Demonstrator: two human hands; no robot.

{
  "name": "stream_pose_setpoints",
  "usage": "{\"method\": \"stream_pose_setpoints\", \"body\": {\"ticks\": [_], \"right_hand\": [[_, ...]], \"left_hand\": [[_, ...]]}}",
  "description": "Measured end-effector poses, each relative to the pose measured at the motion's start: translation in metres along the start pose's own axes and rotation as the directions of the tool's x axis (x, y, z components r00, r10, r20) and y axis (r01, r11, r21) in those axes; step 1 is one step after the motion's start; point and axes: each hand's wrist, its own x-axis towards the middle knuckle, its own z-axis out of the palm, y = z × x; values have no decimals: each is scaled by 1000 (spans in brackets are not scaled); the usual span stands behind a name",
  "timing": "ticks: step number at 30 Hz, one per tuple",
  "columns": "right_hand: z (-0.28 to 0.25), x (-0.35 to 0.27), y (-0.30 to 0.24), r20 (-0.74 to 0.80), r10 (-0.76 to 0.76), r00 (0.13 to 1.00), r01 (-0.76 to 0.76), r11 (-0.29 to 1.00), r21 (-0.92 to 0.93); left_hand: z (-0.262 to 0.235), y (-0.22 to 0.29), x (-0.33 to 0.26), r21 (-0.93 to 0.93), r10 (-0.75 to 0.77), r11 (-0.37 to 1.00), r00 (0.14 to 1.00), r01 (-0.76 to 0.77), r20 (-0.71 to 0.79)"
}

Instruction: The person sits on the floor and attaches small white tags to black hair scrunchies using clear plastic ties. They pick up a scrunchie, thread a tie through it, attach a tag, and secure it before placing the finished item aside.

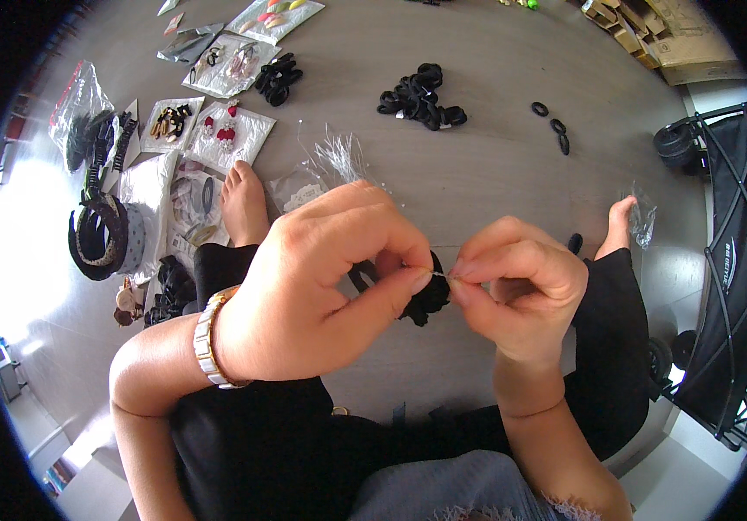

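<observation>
My left hand (330,282), with a white and gold band at its wrist, pinches one end of a thin whitish tag string (440,273). Its other end is pinched between the thumb and forefinger of my right hand (525,282), so the string spans a short gap between my fingertips. Right behind and below that gap shows a bunched black hair tie (427,302), partly hidden by my left fingers. Whether the string runs through it I cannot tell. Beyond my left hand, a tuft of similar whitish strings (343,161) lies on a clear plastic bag.
Piles of black hair ties (421,97) lie on the grey floor (486,113) ahead, with single ones (539,109) farther right. Packaged hair accessories (230,135) and headbands (100,239) crowd the left. A black folding cart (733,260) stands right, and a cardboard box (694,39) far right.
</observation>
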Motion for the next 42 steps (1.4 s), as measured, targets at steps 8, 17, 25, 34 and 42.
{"method": "stream_pose_setpoints", "body": {"ticks": [8,17,25,34,42], "right_hand": [[1,1,2,33,-6,999,7,1000,-20],[1,-1,0,7,-15,1000,15,1000,-8],[1,0,2,16,-10,1000,11,1000,-23],[2,1,-2,42,-17,999,23,989,-144],[0,0,28,47,93,995,-93,996,-1]], "left_hand": [[-1,2,0,66,3,998,1000,-4,15],[0,6,0,111,18,994,1000,-17,-13],[0,2,-1,99,30,995,999,-28,-15],[6,4,3,176,91,981,995,-81,-49],[7,-9,8,-15,-241,970,971,241,2]]}}
